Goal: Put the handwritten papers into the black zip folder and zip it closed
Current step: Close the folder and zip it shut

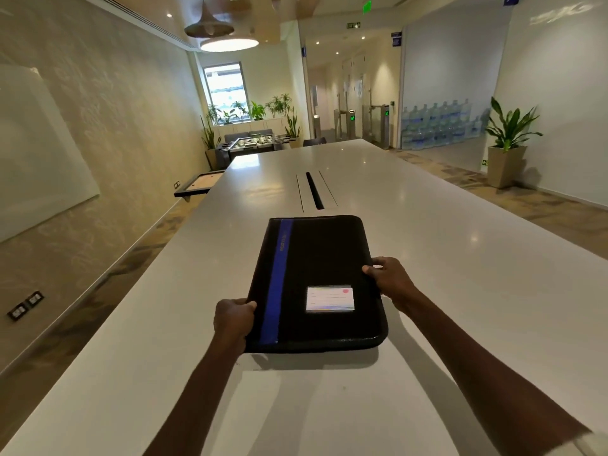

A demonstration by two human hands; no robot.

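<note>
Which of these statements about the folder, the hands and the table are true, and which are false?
1. Both hands hold the black zip folder. True: the left hand grips its left edge, the right hand its right edge.
2. The folder lies open. False: it is closed.
3. A blue stripe runs along its cover. True.
4. Handwritten papers lie on the white table. False: no papers are visible.
5. A white label sits on the cover. True.

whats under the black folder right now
The black zip folder, held by the left hand and right hand, casts its shadow on the white table. Its underside and contents are hidden.
</note>
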